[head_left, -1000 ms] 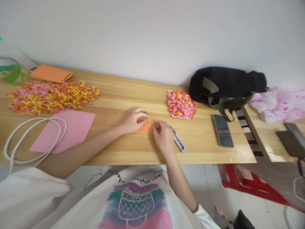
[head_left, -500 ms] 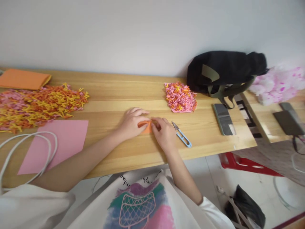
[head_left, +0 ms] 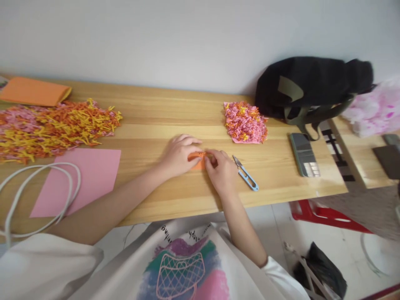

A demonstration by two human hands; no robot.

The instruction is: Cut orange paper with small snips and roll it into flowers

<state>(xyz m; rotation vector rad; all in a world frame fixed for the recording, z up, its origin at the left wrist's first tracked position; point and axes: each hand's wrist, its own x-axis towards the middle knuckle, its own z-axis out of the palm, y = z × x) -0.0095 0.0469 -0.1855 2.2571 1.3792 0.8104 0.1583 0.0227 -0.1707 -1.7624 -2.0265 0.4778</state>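
A small piece of orange paper (head_left: 199, 164) lies on the wooden table between my hands, its upper edge folded or curled. My left hand (head_left: 181, 156) has its thumb and fingers closed on the left part of the paper. On the right side, my right hand (head_left: 221, 168) pinches the top corner between thumb and forefinger. Blue-handled thread snips (head_left: 246, 175) rest just right of my right hand. Behind them sits a pile of small pink, orange and yellow twisted paper bits (head_left: 245, 121) on a pink sheet.
At left are a large heap of similar bits (head_left: 62, 127), folded orange paper (head_left: 33, 91), a pink sheet (head_left: 90, 175) and a white cable (head_left: 78, 177) looping over it. A black bag (head_left: 312, 85) and a phone (head_left: 303, 155) occupy the right. A red stool (head_left: 325, 216) stands below.
The camera view has shifted slightly, so the table's things appear further right and a little higher. Both hands keep their hold on the orange paper, with barely any finger movement.
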